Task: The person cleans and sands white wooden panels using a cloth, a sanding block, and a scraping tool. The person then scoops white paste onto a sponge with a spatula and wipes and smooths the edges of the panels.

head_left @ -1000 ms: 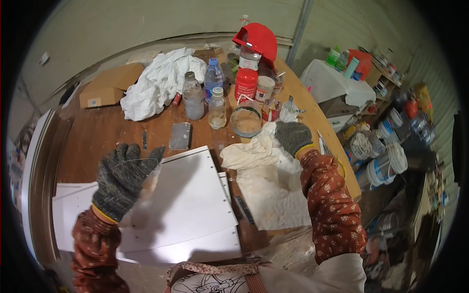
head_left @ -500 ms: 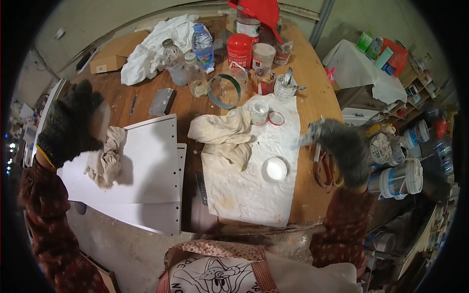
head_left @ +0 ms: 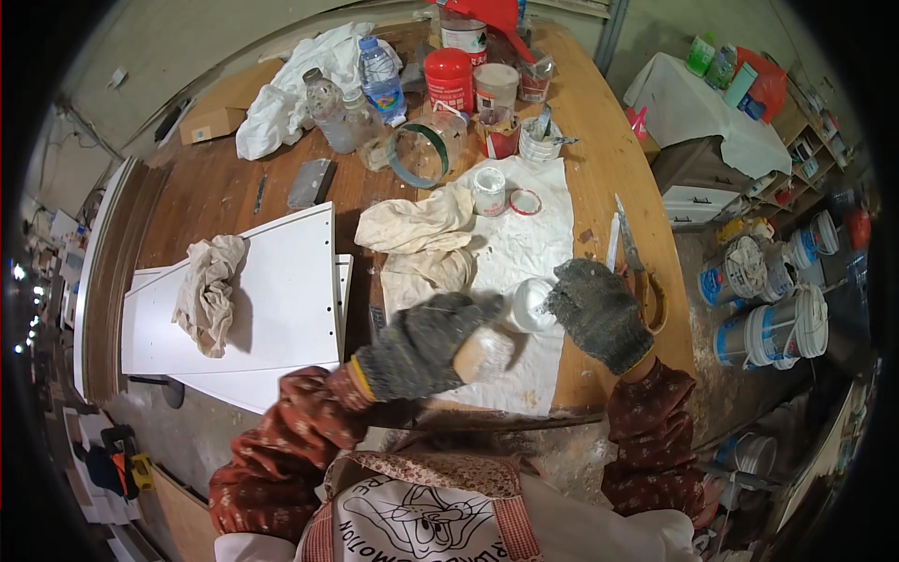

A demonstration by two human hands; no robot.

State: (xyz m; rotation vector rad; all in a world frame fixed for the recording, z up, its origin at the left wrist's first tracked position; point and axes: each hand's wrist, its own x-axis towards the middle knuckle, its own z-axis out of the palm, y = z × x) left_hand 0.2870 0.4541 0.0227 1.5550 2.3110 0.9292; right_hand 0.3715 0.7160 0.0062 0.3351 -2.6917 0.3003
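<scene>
My left hand (head_left: pixel 417 347), in a dark grey knitted glove, is closed around a small tan piece with a rounded whitish end (head_left: pixel 490 354); its kind is unclear. Just to the right is a white cup (head_left: pixel 534 307) holding white stuff. My right hand (head_left: pixel 599 314), gloved alike, has its curled fingers against the cup's right rim; the fingertips are partly hidden. Under the cup lies a white sheet (head_left: pixel 524 253). Crumpled cream cloths (head_left: pixel 419 225) and an opened glass jar (head_left: pixel 489 192) with its red-edged lid (head_left: pixel 525 201) rest on it.
White panels (head_left: pixel 281 281) with another crumpled cloth (head_left: pixel 211 295) lie at left. Orange-handled scissors (head_left: pixel 648 300) are beyond my right hand. Bottles (head_left: pixel 382 80), a red can (head_left: pixel 449 80) and a clear tub (head_left: pixel 424 155) stand at the back. Buckets (head_left: pixel 773 330) stand right of the table.
My left hand has come from the far left panels to the table's front middle. My right hand has moved left to the cup, which has shifted slightly right. The view has shifted too.
</scene>
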